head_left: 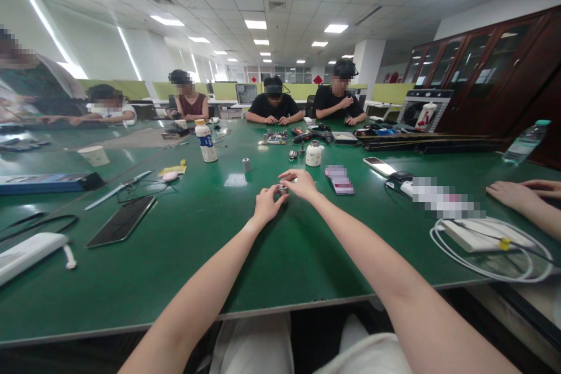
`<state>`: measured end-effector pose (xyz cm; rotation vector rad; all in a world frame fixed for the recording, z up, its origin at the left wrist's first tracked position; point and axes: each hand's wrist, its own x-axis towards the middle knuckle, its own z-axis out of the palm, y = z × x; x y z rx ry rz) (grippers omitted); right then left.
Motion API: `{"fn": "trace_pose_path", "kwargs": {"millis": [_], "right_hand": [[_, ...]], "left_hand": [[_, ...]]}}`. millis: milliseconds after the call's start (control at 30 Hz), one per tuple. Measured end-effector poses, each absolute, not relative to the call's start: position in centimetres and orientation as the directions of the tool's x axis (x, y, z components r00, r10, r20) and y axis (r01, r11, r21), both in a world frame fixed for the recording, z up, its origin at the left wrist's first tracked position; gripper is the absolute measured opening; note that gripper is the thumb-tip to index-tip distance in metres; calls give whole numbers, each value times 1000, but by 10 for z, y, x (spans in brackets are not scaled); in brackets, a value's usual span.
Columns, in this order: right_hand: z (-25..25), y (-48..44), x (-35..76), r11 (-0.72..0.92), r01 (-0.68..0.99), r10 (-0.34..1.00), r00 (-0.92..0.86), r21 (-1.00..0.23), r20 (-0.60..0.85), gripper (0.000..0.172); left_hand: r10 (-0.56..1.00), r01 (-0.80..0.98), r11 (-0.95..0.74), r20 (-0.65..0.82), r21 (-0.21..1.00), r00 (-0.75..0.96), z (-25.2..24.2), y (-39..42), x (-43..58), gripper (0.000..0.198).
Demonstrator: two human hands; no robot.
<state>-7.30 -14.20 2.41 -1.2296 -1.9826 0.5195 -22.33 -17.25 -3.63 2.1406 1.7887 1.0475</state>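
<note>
A small silvery metal cylinder point(283, 190) stands on the green table between my hands. My left hand point(267, 205) grips its lower part, fingers behind and thumb in front. My right hand point(301, 184) comes over from the right, its thumb and fingertips closed at the cylinder's top; whether a smaller part sits between them is hidden. Just beyond and to the left, a second metal cylinder point(246, 165) stands upright. Past my right hand are a round white jar point(314, 153) with small printed marks and a phone in a pink-purple case point(339, 180).
On the left lie a black tablet point(123, 221), a cable and a paper cup point(93, 156). A drink bottle point(205, 141) stands ahead. To the right are a white phone point(379, 166), a coiled white cable point(442, 245) and another person's hand point(511, 194). Other people sit across the table.
</note>
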Motion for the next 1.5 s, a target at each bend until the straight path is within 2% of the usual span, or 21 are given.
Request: {"fn": "trace_pose_path", "kwargs": {"millis": [200,267,367,500,600,667,733,1067,1267,1333,1500], "right_hand": [[21,-143,-75,448,611,894,-297,-653,335,18],[21,-144,-75,419,642,905,-239,-642,352,17],[24,-145,-73,330,692,920,-83,-642,384,30],[25,-145,-66,244,702,941,-5,-669,339,34],[23,-145,-61,216,719,954,-12,-661,298,32],[21,-144,-59,206,729,959,-17,-653,284,32],[21,-144,-58,200,735,960,-15,-648,280,32],[19,-143,-60,188,744,961,-5,-641,276,30],[18,-141,-57,183,739,963,-1,-648,271,31],[17,-140,-55,174,736,964,7,-654,265,31],[16,-139,-51,160,733,968,13,-661,250,31]], "left_hand": [[915,797,-274,400,538,44,-36,-173,-223,33],[915,794,-272,401,544,39,-36,-173,-223,32],[904,782,-283,426,556,24,-37,-173,-222,37],[833,748,-357,553,560,-16,-34,-176,-220,48],[762,740,-416,647,529,-34,-31,-178,-219,32],[737,748,-439,675,498,-17,-30,-179,-218,20],[735,755,-451,678,475,12,-30,-180,-217,15],[805,804,-392,589,447,65,-25,-185,-215,30],[786,844,-290,615,451,-58,-23,-187,-216,42],[824,866,-234,563,443,-66,-26,-186,-220,44],[946,906,-130,325,403,-9,-32,-184,-226,47]]}}
